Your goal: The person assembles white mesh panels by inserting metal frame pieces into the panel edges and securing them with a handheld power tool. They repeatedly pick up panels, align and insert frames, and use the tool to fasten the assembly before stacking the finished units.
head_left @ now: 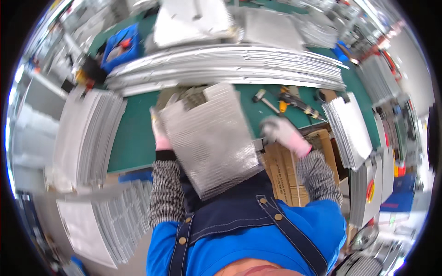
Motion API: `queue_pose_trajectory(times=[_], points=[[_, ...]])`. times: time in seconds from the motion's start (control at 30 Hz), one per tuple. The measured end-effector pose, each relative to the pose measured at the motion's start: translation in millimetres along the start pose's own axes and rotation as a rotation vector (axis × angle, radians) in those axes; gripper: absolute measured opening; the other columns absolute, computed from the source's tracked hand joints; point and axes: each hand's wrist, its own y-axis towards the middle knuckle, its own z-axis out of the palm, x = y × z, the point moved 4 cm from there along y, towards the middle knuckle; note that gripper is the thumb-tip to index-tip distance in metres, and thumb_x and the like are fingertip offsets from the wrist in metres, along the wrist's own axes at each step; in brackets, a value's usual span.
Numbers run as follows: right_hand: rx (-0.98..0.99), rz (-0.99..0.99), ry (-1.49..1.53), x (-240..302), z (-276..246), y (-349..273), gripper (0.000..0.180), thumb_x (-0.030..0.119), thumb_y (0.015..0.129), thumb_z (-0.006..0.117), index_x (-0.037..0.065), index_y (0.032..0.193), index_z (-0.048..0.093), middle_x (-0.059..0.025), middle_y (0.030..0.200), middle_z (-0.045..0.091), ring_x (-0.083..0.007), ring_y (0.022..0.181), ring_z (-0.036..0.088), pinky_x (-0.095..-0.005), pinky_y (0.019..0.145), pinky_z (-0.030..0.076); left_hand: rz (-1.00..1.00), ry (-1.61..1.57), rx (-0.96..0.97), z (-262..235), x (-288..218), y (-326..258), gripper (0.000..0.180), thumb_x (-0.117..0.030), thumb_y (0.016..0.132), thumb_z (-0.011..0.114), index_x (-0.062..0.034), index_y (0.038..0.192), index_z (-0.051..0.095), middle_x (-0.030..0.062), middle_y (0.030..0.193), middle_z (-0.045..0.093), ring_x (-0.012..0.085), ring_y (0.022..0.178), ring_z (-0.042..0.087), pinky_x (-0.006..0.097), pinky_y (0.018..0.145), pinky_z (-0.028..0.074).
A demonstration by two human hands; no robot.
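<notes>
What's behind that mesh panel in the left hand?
Around the silvery mesh panel, a mottled brownish patch shows at the top and the dark apron at the bottom. Whatever lies behind its middle is covered.

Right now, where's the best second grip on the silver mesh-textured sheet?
Likely midway along its right edge, coming from the right: the sheet is broad, thin and flat, the left hand holds its left edge, and the right hand is off to its right.

no legible txt, dark print (282, 183) on cardboard (275, 158), chars too sm. & blurred to read
</notes>
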Motion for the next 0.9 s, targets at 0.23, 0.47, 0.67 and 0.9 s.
queue_pose_trajectory(times=[0.23,0.47,0.67,0.9], points=[[-0.788,-0.284,-0.089,46.8,-267.0,128.9,0.047,0.022,0.095,0.064,-0.005,0.132,0.054,-0.0176,0.122,0.066,-0.0243,0.113,0.064,-0.0339,0.097,0.048,-0.005,-0.081,0.031,13.5,4.7,5.7,0.096,-0.075,0.09,0.047,-0.0019,0.15,0.032,0.0219,0.131,0.055,0.0313,0.111,0.056,0.047,0.099,0.047],[-0.928,0.32,-0.727,50.5,-256.0,217.5,0.083,0.059,0.088,0.059,0.008,0.149,0.038,-0.0186,0.139,0.057,-0.0331,0.127,0.056,-0.0539,0.105,0.037,0.043,-0.075,-0.023,14.4,1.4,-5.2,0.097,-0.075,0.088,0.051,-0.0028,0.15,0.03,0.0229,0.12,0.058,0.03,0.101,0.058,0.045,0.089,0.052],[-1.016,0.279,-0.826,37.6,-273.3,224.9,0.089,0.057,0.083,0.067,0.007,0.15,0.036,-0.0233,0.138,0.056,-0.0378,0.131,0.051,-0.062,0.109,0.032,0.002,-0.04,0.022,17.7,6.1,7.1,0.102,-0.076,0.087,0.051,-0.0011,0.151,0.026,0.0244,0.12,0.057,0.0305,0.1,0.058,0.044,0.088,0.052],[-1.362,0.24,-0.806,46.4,-291.7,213.1,0.086,0.041,0.076,0.081,0.004,0.144,0.044,-0.0202,0.137,0.056,-0.0328,0.125,0.056,-0.0531,0.096,0.047,0.013,-0.072,0.028,13.1,6.6,3.6,0.102,-0.075,0.088,0.05,-0.0006,0.152,0.023,0.0247,0.118,0.057,0.0318,0.101,0.057,0.046,0.09,0.051]])
